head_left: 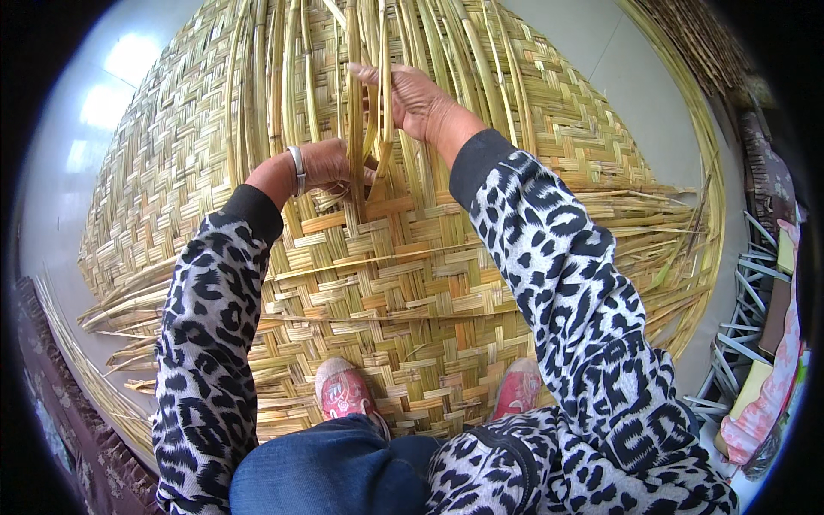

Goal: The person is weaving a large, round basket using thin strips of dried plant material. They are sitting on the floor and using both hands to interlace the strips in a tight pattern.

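Note:
A large mat of flat, yellow-green reed strips (395, 300) lies under me, woven in a slanting pattern. My left hand (330, 166), with a silver bangle at the wrist, is low over the weave, its fingers closed round reed strips (354, 120) that rise from it. Further up and to the right, my right hand (419, 101) grips a lifted reed strip (384, 51), its thumb pointing left. Some of its fingers are hidden behind the strips. Between the hands, a bent strip (383, 163) runs down into the weave.
Several long loose strips (481, 60) run away from me over the far part of the mat. Loose strip ends (644, 219) fan out at the right. Tiled floor (601, 34) surrounds the mat. A metal rack with cloth (772, 378) stands at the right. My red shoes (345, 388) rest on the mat.

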### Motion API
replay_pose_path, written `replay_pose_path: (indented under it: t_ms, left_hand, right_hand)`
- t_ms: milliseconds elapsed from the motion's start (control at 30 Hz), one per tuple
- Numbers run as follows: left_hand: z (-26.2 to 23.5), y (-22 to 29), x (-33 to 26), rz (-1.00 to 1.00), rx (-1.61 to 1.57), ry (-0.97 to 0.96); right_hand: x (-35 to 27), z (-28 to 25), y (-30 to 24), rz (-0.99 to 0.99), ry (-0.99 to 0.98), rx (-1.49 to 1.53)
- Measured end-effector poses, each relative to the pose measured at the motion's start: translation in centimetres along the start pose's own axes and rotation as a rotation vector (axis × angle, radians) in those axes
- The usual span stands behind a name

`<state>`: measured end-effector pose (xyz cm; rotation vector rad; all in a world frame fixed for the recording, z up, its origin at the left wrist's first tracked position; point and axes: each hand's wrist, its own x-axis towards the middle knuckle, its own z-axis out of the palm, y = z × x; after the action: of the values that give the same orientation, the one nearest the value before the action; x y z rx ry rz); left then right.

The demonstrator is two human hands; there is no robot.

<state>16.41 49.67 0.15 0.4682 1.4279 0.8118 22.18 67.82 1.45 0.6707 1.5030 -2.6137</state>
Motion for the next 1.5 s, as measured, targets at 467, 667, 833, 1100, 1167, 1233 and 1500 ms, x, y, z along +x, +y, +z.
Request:
replay_pose_path:
  t_ms: [467,667,833,1100,1167,1233,1500]
  left_hand:
    - [0.1,-0.9,-0.3,0.025,-0.059,0.077]
    - [-0.6,-2.0,0.4,0.042,0.114,0.146]
    - [-1.4,-4.1,2.0,0.293,0.412,0.226]
    - [-1.4,-5.2,1.9,0.191,0.470,0.347]
    - [-1.3,-5.8,1.9,0.235,0.435,0.350]
    - [-1.1,-6.3,1.9,0.315,0.394,0.359]
    - [5.9,-8.9,0.1,0.578,0.629,1.192]
  right_hand:
    - [-0.5,-2.1,-1.5,-0.023,-0.006,0.269]
    - [-2.7,-6.4,-2.0,-0.118,0.188,0.355]
    - [-8.9,-10.2,1.3,-0.059,0.357,0.439]
    - [-13.6,-11.6,1.3,-0.253,0.393,0.297]
    - [-13.9,-12.7,0.8,-0.348,0.442,0.246]
    - [-14.7,-14.5,0.1,-0.368,0.739,0.330]
    - [-18.9,-19.5,0.5,-0.270,0.887,0.504]
